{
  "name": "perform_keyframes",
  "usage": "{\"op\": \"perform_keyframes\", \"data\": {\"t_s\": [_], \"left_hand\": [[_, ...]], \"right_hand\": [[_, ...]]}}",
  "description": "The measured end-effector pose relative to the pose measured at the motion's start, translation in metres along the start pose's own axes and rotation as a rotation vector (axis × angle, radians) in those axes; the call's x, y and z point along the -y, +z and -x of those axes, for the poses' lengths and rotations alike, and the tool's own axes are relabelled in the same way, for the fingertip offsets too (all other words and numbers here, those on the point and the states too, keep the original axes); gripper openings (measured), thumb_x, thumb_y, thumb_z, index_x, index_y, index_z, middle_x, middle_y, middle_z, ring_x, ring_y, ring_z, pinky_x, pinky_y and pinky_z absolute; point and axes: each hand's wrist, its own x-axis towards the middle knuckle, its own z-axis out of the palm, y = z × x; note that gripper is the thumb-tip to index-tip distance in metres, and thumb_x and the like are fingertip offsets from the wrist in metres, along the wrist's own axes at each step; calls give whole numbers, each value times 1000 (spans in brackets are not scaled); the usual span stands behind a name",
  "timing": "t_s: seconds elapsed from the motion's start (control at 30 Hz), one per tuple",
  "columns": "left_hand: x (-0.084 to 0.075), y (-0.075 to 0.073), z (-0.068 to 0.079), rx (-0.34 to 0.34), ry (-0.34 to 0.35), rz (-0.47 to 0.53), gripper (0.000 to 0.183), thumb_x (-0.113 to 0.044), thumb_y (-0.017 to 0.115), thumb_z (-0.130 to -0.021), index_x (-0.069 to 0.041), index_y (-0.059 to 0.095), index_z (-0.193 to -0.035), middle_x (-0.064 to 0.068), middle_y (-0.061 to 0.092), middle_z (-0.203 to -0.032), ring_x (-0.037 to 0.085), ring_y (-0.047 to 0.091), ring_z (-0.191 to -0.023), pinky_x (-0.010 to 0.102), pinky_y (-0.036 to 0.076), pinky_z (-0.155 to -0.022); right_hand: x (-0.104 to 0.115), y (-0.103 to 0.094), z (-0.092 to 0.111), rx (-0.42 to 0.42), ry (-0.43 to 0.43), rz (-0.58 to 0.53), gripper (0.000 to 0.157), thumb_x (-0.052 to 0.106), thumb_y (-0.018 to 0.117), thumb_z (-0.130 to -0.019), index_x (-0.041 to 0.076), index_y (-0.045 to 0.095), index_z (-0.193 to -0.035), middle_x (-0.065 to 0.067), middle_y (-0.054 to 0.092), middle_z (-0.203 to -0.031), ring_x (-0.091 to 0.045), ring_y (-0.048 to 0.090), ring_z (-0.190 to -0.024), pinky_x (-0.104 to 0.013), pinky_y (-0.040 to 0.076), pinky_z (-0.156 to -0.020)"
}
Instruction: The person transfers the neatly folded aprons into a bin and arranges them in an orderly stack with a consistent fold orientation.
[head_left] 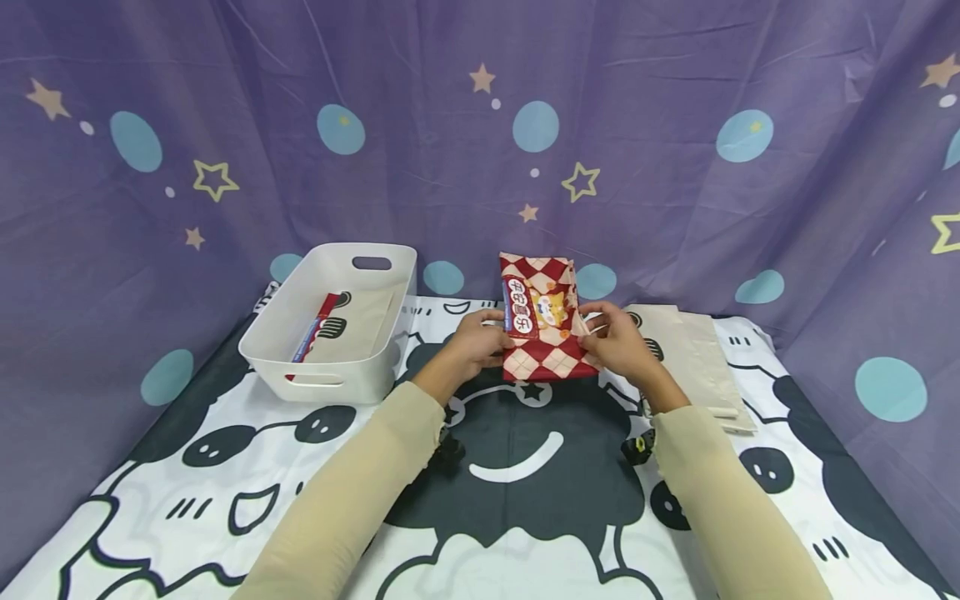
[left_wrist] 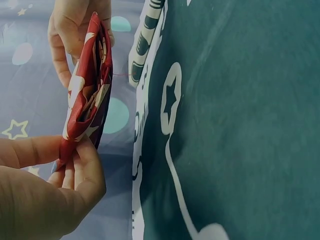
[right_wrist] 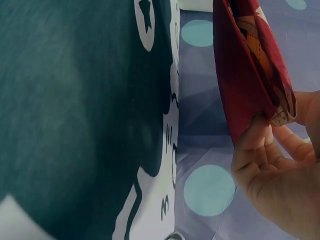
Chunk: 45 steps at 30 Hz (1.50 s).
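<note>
Sleeves [head_left: 347,492] cut off below, both hands [head_left: 477,340] [head_left: 617,340] pinch a red bundle [head_left: 550,312], inner folds [left_wrist: 93,100] unclear

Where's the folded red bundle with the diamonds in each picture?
Head: the folded red bundle is just right of centre, between the left hand and right hand.
Left wrist: upper left, seen edge-on.
Right wrist: upper right, pinched at its lower end.
Shared landmark: the curtain with blue dots.
</note>
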Motion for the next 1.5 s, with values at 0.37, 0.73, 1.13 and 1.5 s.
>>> {"op": "perform_keyframes", "data": {"t_s": [0.37,0.73,1.13,1.5], "left_hand": [[-10,-21,6,3,17,-24,59,8,64,-88,-7,51,-143,20,61,-130,27,66,-100,34,59,-71],[-20,-37,12,-22,46,-28,58,10,63,-87,-5,50,-142,16,62,-124,23,64,-93,32,59,-68],[-40,-53,23,-21,68,-41,61,10,62,-88,-3,47,-145,20,57,-131,25,62,-99,33,59,-71],[-56,-70,29,-35,103,-127,59,5,62,-89,-2,48,-145,20,55,-132,27,62,-102,35,60,-78]], "right_hand": [[21,14,-4,30,-39,-27,49,-5,64,-90,0,53,-138,-20,57,-106,-26,58,-83,-27,56,-57],[38,23,-9,39,-88,-9,49,-6,63,-92,1,51,-139,-20,56,-107,-28,60,-86,-28,56,-54],[59,30,-17,33,-149,28,48,-5,65,-91,2,52,-137,-19,59,-105,-26,59,-83,-27,55,-55],[78,40,-22,32,-193,80,46,-2,65,-93,3,52,-138,-18,61,-105,-28,63,-87,-29,57,-60]]}}
